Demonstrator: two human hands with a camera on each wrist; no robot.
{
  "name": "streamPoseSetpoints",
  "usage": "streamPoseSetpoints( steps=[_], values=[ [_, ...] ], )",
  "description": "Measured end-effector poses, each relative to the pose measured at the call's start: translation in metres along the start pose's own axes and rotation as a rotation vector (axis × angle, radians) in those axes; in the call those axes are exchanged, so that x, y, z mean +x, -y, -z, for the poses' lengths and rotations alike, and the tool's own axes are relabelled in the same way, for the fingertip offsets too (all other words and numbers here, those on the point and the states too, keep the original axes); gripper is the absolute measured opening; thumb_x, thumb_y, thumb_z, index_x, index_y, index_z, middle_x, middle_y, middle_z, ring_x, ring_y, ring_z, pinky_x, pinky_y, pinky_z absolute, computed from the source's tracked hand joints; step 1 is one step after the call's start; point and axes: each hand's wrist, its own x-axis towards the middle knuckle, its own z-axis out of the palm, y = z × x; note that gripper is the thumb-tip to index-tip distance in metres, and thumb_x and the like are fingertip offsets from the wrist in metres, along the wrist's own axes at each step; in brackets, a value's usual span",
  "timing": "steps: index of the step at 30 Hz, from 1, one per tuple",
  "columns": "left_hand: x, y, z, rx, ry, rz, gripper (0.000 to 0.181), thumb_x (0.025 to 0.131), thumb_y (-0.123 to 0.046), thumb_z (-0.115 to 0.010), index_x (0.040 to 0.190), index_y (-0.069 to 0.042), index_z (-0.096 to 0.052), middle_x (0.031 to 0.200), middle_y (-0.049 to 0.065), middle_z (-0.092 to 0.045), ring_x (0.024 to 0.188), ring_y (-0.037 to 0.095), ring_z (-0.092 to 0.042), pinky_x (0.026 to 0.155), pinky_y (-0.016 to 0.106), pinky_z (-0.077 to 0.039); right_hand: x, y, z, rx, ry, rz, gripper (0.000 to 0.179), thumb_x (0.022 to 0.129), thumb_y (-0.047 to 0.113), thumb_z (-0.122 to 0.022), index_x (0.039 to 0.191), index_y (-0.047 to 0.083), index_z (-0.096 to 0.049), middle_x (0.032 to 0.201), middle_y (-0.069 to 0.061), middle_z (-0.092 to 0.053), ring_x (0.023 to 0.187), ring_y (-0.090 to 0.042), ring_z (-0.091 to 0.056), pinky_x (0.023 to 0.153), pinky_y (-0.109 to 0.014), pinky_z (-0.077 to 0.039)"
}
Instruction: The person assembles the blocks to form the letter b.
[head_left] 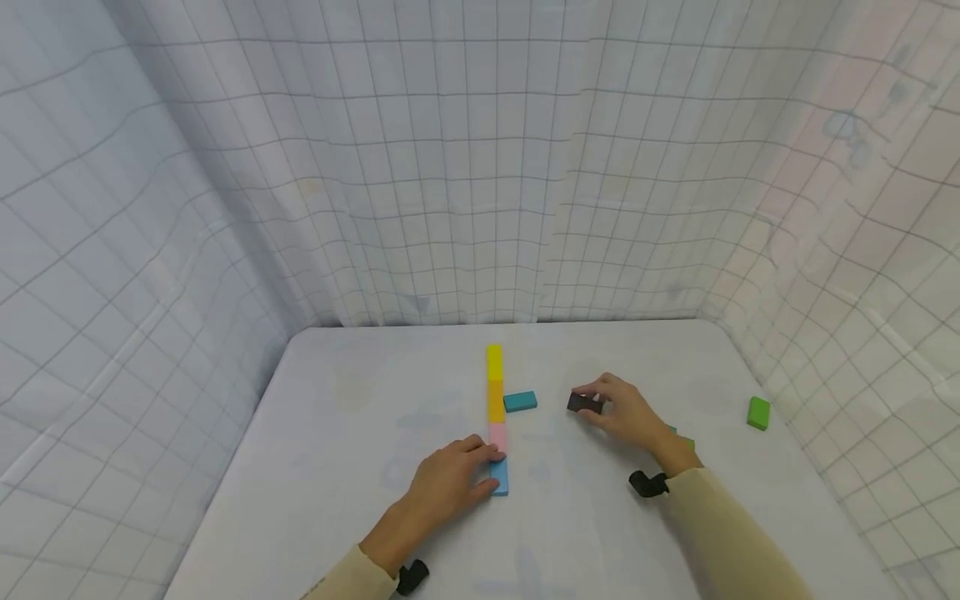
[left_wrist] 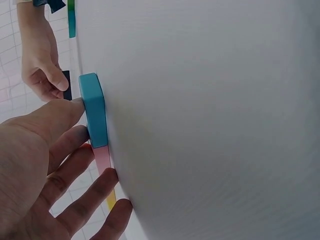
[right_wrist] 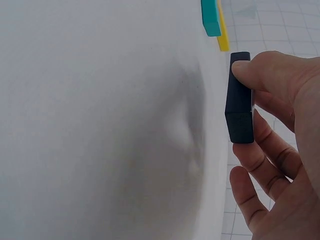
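Black rectangular block [head_left: 584, 404] pinched in the right hand [head_left: 628, 412]

It sits between thumb and fingers, right of the teal rectangular block [head_left: 521, 402] and apart from it; a light, level pinch should suit it. The left hand [head_left: 448, 478], fingers loosely spread, touches the light blue rectangular block [head_left: 502, 472]; gentle contact should avoid skewing the adjoining pink block [head_left: 497, 435].

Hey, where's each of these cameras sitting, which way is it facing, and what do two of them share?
Head: worn on the head, looking forward and down at the table and curtain; left hand, right hand and sleeves show.
Left wrist: looks along the left hand toward the blue block; the right hand appears beyond.
Right wrist: looks along the right hand's fingers toward the black block.
Shared: both wrist views show the right hand and black block.
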Motion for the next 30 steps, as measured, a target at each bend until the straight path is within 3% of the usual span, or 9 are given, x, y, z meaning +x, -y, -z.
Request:
streamPoseSetpoints(
  steps=[30],
  values=[
    [0.003, -0.004, 0.005, -0.016, 0.030, 0.022, 0.042, 0.098, -0.031, -0.097, 0.137, -0.021, -0.085, 0.121, -0.006, -0.079, 0.099, 0.008, -0.070, 0.093, 0.037, -0.069, 0.026, 0.006, -0.029, 0.041, 0.091, -0.033, 0.039, 0.104, 0.017, -0.088, 0.142, 0.009, -0.082, 0.124, -0.012, -0.075, 0.103, -0.018, -0.067, 0.088, -0.035, -0.058]
  ],
)
